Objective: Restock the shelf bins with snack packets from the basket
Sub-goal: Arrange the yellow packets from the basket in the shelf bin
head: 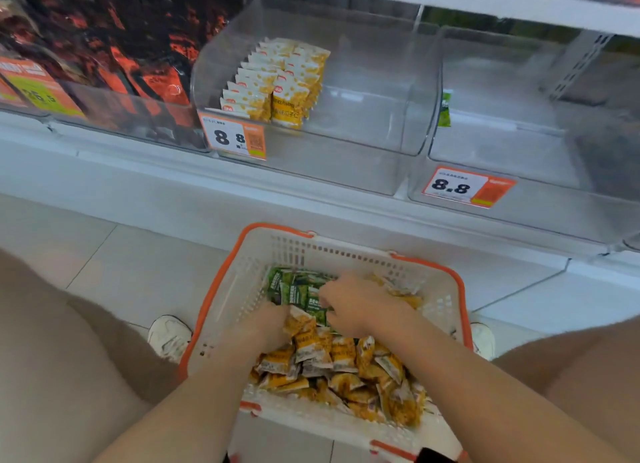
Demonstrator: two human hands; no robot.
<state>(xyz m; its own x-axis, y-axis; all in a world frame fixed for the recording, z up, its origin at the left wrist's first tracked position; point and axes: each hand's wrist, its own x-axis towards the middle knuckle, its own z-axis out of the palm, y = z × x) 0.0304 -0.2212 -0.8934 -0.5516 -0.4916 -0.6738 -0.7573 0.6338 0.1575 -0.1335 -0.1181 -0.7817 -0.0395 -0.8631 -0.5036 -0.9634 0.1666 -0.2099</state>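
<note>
A white basket with an orange rim [221, 289] sits on the floor between my knees, full of yellow snack packets [346, 365] and green snack packets [291, 286]. Both hands are down in it. My left hand [266, 327] digs into the pile with fingers curled among yellow packets. My right hand [356, 303] curls over the green packets and grips some. Above, the middle clear bin [363, 123] holds two neat rows of yellow packets [277, 82]. The right clear bin [519, 144] holds one green packet [445, 109] at its left wall.
A left bin [114, 64] is packed with black and red bags. Price tags reading 8.8 hang on the middle bin [235, 137] and the right bin [464, 185]. A white shelf ledge [138, 172] runs under the bins. My shoes [169, 338] flank the basket on a tiled floor.
</note>
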